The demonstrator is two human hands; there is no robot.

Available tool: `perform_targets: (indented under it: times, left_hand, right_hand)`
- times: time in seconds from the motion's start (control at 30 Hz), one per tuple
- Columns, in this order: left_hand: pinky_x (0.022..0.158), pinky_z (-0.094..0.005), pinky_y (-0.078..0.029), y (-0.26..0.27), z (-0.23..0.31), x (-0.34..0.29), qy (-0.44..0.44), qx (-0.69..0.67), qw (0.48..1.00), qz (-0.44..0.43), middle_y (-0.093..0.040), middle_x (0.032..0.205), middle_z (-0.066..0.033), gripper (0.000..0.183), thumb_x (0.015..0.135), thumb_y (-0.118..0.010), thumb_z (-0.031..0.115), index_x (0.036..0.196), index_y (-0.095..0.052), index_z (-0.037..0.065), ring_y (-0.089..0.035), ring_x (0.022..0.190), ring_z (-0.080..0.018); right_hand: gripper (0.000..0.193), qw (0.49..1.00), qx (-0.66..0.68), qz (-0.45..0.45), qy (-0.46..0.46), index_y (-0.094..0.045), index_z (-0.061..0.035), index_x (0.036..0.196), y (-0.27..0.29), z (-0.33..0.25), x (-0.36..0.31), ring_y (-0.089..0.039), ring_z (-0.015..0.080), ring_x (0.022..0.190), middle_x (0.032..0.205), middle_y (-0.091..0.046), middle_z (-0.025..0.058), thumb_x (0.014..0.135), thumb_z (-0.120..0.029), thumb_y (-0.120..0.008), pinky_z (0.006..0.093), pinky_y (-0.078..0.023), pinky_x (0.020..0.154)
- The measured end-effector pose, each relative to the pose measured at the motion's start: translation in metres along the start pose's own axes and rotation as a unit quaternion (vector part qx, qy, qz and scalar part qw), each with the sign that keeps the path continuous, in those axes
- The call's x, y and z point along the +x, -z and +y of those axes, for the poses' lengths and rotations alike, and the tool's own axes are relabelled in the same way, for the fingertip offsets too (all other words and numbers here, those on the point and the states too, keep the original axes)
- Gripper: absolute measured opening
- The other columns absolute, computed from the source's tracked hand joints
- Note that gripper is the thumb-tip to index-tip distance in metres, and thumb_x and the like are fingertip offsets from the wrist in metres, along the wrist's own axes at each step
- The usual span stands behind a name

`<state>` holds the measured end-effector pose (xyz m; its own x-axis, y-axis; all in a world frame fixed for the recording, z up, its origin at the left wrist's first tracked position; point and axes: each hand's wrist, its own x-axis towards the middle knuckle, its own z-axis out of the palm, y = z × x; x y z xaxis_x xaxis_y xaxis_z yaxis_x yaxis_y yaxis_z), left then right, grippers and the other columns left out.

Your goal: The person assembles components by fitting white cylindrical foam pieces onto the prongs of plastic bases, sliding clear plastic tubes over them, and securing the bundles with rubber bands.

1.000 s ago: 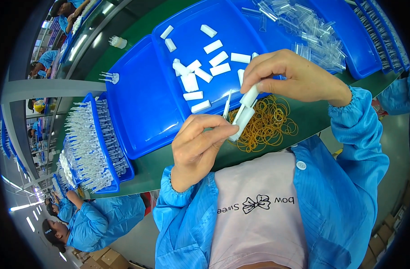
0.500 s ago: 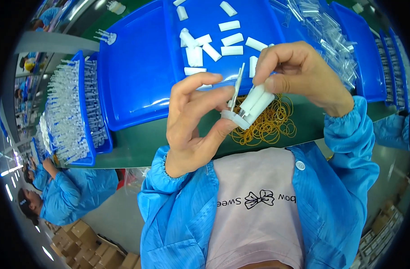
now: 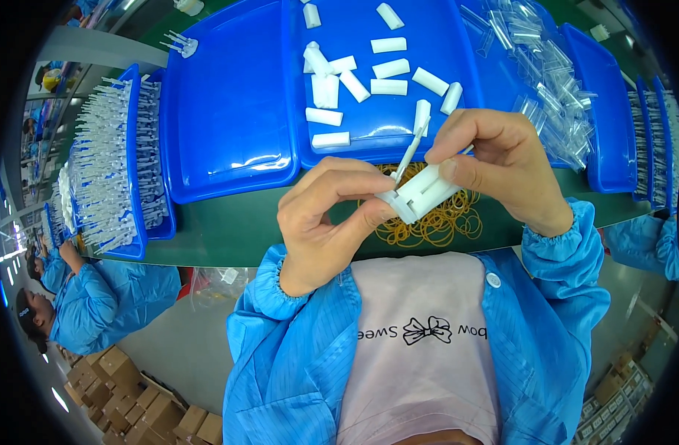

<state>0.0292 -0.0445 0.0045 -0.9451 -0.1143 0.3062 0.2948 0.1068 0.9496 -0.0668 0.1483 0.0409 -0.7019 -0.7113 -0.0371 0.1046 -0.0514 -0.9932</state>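
Over the near edge of the green table, my left hand (image 3: 321, 219) pinches a white plastic base (image 3: 402, 207) between thumb and fingers. A thin pale prong (image 3: 412, 152) sticks up from that base, uncovered. My right hand (image 3: 506, 159) grips white blocks (image 3: 433, 190), thumb and fingertips on their far end. These blocks sit against the base, side by side with a slot between them; prongs inside them are hidden. Below both hands lies a heap of yellow-brown rubber bands (image 3: 462, 221), partly covered by the held parts.
Beyond my hands, a blue tray (image 3: 388, 141) holds loose white blocks (image 3: 389, 87). Clear plastic tubes (image 3: 555, 100) fill the tray to its right. At left are a blue tray (image 3: 228, 111) and bins of upright pronged parts (image 3: 106, 163). A co-worker in blue (image 3: 109, 304) sits at far left.
The white blocks have moved down to the base, covering the metal prongs that showed between them. My right hand has come lower with them. The uncovered prong leans further right.
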Motion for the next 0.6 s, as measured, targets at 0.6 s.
perform_targets:
  times: [0.6]
  left_hand:
    - [0.065, -0.0262, -0.049, 0.0, 0.0, 0.011, -0.039, 0.043, 0.998, -0.013, -0.063, 0.084, -0.0105, 0.022, 0.067, -0.075, 0.003, 0.087, -0.067, 0.002, -0.062, 0.076, -0.0179]
  right_hand:
    - [0.022, 0.99, -0.111, -0.033, 0.085, -0.06, -0.001, 0.102, 0.001, 0.004, -0.001, -0.058, 0.0162, 0.09, 0.101, -0.059, 0.009, 0.081, -0.002, -0.06, 0.0279, -0.047, 0.078]
